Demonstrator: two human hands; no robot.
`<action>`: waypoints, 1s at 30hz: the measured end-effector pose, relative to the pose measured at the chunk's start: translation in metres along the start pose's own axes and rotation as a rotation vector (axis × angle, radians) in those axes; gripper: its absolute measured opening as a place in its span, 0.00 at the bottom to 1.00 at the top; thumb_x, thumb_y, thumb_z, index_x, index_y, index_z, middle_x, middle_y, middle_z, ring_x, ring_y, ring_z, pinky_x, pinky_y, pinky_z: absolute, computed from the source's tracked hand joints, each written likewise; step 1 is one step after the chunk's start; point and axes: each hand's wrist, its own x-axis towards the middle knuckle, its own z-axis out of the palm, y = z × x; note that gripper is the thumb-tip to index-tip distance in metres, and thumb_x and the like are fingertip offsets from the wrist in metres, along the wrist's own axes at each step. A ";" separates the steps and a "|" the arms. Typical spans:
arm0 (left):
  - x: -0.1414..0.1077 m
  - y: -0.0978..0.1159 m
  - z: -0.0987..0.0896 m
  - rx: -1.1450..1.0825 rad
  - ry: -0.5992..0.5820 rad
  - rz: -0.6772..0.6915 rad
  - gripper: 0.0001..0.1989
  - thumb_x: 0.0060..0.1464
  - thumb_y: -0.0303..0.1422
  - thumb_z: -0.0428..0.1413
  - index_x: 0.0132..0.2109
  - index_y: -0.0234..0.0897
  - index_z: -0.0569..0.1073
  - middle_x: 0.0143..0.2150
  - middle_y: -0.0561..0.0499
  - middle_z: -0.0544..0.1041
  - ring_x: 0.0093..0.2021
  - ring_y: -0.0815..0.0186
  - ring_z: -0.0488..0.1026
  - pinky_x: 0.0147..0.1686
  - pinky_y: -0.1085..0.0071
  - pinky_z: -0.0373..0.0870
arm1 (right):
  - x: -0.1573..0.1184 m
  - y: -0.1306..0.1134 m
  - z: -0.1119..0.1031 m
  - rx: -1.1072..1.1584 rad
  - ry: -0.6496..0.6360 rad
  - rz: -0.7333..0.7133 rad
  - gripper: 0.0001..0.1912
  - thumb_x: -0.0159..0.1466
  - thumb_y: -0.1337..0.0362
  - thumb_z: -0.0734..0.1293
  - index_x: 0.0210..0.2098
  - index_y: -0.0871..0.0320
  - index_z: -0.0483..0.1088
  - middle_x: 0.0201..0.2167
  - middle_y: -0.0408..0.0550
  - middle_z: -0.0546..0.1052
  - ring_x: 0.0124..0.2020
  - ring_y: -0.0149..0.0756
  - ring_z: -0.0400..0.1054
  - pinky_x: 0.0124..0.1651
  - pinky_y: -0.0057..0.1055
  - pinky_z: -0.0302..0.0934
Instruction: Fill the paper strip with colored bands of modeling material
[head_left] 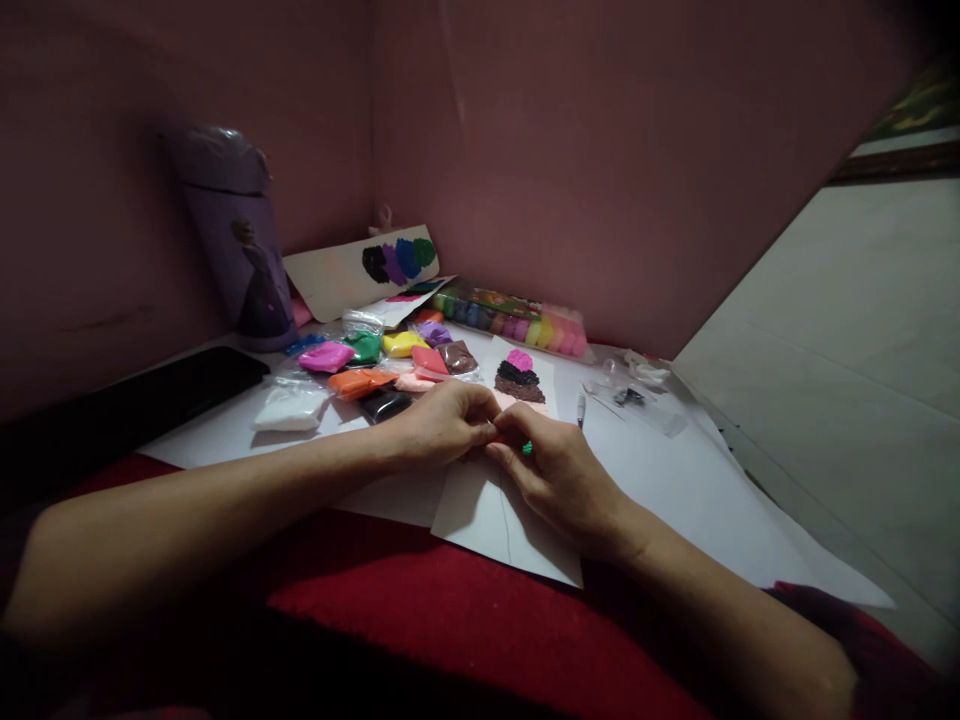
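Note:
My left hand (450, 425) and my right hand (551, 465) meet over a white card (502, 540), fingertips pinched together. A small bit of red shows between them, too hidden to make out fully. The card carries pink, black and brown textured patches (520, 378) above my hands. A bit of green (527, 448) shows by my right fingers. Behind my left hand lie several bags of coloured clay, among them orange (361, 383), red (429, 362), black (386, 404) and white (291, 406).
A purple bottle (251, 250) stands at the back left, near a dark flat object (150, 395). A painted card (360, 275) leans on the wall. A clay pack (517, 318) lies behind; a clear bag (637, 398) and a pen-like tool (580, 410) lie right.

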 end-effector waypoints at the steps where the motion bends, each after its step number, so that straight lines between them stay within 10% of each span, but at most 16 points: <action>1: 0.000 0.000 0.000 -0.001 0.000 -0.003 0.04 0.52 0.29 0.52 0.31 0.31 0.68 0.23 0.54 0.69 0.22 0.73 0.65 0.22 0.76 0.62 | 0.000 0.000 0.000 0.000 0.001 -0.003 0.04 0.61 0.71 0.63 0.36 0.57 0.66 0.32 0.47 0.73 0.33 0.35 0.67 0.36 0.31 0.59; 30: 0.000 0.000 0.000 0.006 0.002 0.010 0.06 0.52 0.31 0.53 0.31 0.31 0.68 0.24 0.53 0.69 0.23 0.73 0.65 0.22 0.76 0.63 | 0.001 0.001 0.000 -0.006 0.002 -0.013 0.04 0.62 0.70 0.62 0.36 0.57 0.66 0.32 0.47 0.73 0.33 0.35 0.66 0.36 0.31 0.59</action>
